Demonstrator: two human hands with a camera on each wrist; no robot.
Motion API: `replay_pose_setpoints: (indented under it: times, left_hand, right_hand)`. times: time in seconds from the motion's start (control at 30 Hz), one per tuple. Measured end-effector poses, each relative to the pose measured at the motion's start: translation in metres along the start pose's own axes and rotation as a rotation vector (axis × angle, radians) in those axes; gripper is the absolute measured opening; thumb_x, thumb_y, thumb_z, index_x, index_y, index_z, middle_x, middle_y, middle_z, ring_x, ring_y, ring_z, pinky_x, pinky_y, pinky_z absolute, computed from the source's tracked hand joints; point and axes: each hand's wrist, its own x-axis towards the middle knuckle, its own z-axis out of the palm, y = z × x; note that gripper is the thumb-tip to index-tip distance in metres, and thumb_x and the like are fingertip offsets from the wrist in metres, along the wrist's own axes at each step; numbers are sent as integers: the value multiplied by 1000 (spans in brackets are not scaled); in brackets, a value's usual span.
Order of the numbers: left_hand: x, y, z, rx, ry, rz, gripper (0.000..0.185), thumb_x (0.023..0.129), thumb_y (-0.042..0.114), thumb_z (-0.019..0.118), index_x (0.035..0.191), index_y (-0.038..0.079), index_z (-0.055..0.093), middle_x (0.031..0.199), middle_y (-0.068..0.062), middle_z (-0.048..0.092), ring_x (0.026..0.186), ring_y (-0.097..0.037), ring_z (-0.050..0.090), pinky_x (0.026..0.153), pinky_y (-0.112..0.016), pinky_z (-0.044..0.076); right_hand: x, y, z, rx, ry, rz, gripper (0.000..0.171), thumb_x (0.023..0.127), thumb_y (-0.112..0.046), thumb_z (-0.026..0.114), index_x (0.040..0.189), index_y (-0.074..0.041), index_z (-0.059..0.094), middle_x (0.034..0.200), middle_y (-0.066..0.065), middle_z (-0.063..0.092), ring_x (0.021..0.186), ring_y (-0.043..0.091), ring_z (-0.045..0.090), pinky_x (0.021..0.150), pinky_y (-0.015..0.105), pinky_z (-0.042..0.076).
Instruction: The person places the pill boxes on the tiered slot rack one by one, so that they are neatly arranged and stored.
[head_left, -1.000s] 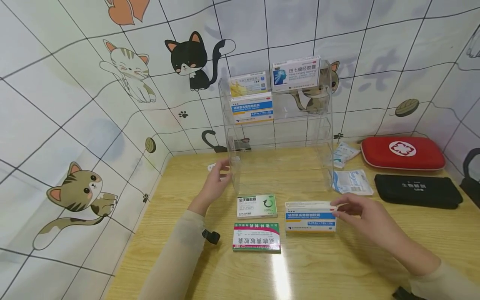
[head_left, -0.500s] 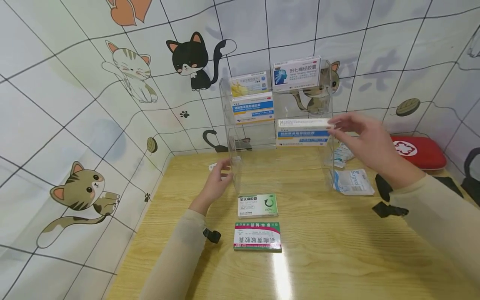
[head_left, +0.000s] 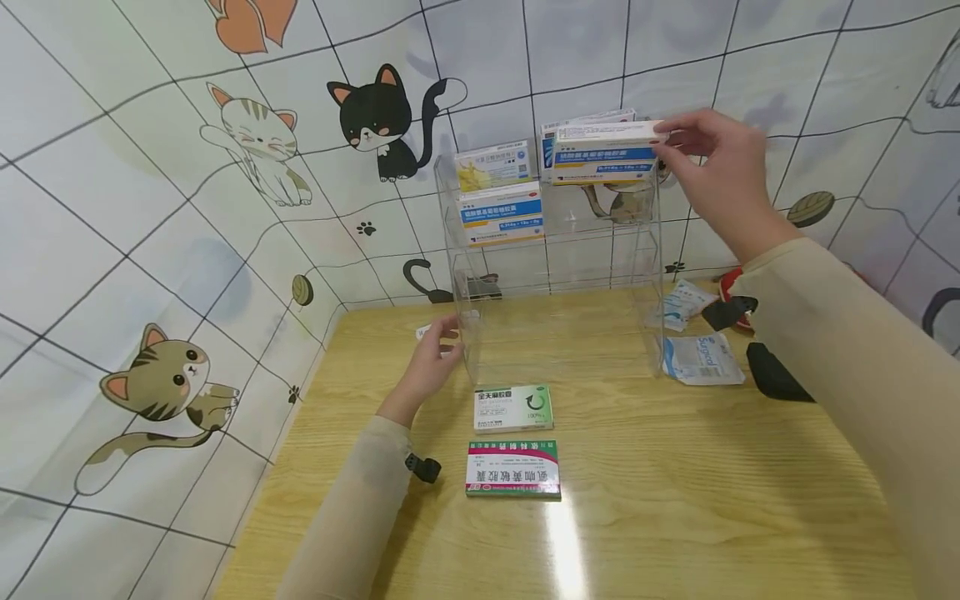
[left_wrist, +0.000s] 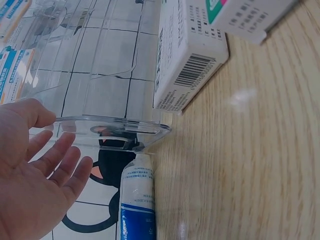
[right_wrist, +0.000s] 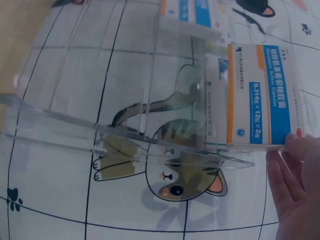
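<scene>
My right hand (head_left: 716,171) pinches the right end of a white, blue and orange medicine box (head_left: 603,162). That box is held at the top right of a clear display rack (head_left: 467,317), in front of another white medicine box (head_left: 592,118) that it mostly covers. Low on the rack's left side, my left hand (left_wrist: 45,170) grips the panel edge between thumb and fingers. The top tier bears a yellow-white box (head_left: 493,167) at left; below it stands a matching blue-striped box (head_left: 501,215).
On the wooden table before the rack lie a green-white box (head_left: 513,408) and a pink-green box (head_left: 513,469). A blue-white tube (left_wrist: 137,200) lies beside the rack's left side. Packets (head_left: 702,358), a black pouch (head_left: 776,375) and a partly hidden red case (head_left: 729,283) are at right.
My right hand has lifted the blue-striped medicine box from the table up to the rack's top right. The left hand has stayed at the rack's left side.
</scene>
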Motion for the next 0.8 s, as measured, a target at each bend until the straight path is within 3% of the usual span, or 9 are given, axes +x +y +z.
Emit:
replay_pose_setpoints:
  times: [0.1,0.3,0.4,0.53,0.7,0.8]
  left_hand:
    - [0,0,1,-4,-4,1,55,102,5,57,154,4,39,150,-20,49,133,-33,50,113,-51,48]
    - [0,0,1,-2,6,5,54,101,2,57,152,3,40,149,-21,49,132,-34,50,112,-51,48]
    - [0,-1,2,-2,9,4,54,101,2,56,153,2,39,149,-21,49,132,-34,50,112,-51,48]
    - [0,-3,3,1,-3,10,55,101,3,56,154,1,38,149,-18,49,133,-33,50,113,-51,49]
    - [0,-3,3,-2,8,24,54,100,-1,56,152,-1,40,148,-19,50,131,-34,51,112,-50,49]
    - [1,-3,2,4,9,22,54,101,-2,56,152,0,40,148,-18,50,131,-33,51,112,-50,49]
  right_hand:
    - [5,2,5,-77,1,-19,32,101,-35,65,130,-24,71,127,1,74,104,2,67,89,12,48]
    - [2,3,14,-132,-27,-92,30,101,-32,66,127,-17,72,117,6,77,87,-12,55,81,10,44]
    - [0,4,16,-164,-58,-107,31,102,-31,64,129,-18,71,117,6,76,92,0,64,83,15,47]
    - [-3,6,18,-204,-124,-113,31,104,-27,62,131,-15,71,119,11,74,103,26,70,86,33,51]
    - [-4,8,21,-231,-189,-129,30,104,-20,62,131,-11,70,124,15,72,106,34,70,97,55,55]
    - [-4,7,22,-258,-204,-137,28,104,-16,62,130,-10,70,127,16,71,106,36,70,97,56,56]
